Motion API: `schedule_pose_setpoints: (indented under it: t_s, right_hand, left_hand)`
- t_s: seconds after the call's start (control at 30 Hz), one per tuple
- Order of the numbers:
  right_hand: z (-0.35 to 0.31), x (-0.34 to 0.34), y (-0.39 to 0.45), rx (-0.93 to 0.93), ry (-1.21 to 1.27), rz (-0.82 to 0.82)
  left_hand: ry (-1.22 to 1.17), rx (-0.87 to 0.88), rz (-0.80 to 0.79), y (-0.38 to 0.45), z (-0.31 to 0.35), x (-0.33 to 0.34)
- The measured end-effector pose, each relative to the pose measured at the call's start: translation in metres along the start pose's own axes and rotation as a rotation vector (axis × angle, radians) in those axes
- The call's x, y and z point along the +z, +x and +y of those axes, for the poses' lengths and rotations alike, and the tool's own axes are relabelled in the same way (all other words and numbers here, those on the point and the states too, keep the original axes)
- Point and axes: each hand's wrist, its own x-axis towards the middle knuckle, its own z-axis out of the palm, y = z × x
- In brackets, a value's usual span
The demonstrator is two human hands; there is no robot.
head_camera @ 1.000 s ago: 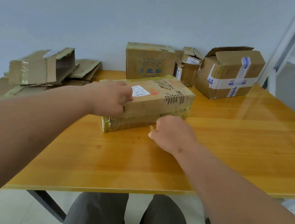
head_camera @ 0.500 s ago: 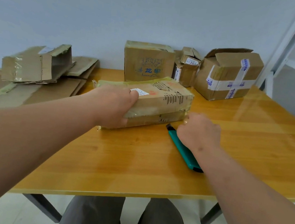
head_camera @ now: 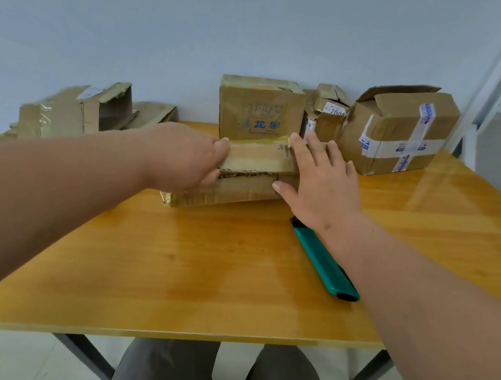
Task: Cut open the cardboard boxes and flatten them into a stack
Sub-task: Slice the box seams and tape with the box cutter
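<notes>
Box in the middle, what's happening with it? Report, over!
Left hand grips box at slit side. Right hand flat on its right end. Green knife lies on table, unheld. Nothing blocking.

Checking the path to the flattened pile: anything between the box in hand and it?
Nothing visible. The box, held by left hand and right hand, has bare table toward the flattened cardboard at far left. The knife lies on the other side.
</notes>
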Motion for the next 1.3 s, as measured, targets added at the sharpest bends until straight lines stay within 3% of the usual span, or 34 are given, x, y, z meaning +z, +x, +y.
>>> schedule_pose_setpoints:
  t_s: [0.13,0.27,0.37,1.03,1.13,1.3]
  right_hand:
    - [-0.006,-0.014,0.022,-0.017,0.046,0.019]
    - [-0.016,-0.011,0.033,-0.106,-0.077,-0.014]
    - [-0.017,-0.006,0.037,-0.151,-0.180,0.006]
    - [-0.014,-0.042,0.026,-0.077,-0.056,-0.026]
    - [-0.015,-0.044,0.025,-0.109,-0.129,0.009]
    - [-0.017,-0.037,0.023,-0.176,-0.188,0.114]
  left_hand:
    - [0.161,-0.017,0.053,0.000,-0.020,-0.001]
    - [0.090,-0.222,-0.057,0.002,-0.024,-0.005]
    - [0.035,-0.282,-0.111,0.005,-0.022,-0.007]
    - [-0.120,-0.295,-0.128,0.005,-0.026,0.002]
    - [-0.209,-0.325,-0.052,-0.005,-0.029,0.009]
    - [-0.358,-0.573,0.111,-0.030,-0.032,0.030]
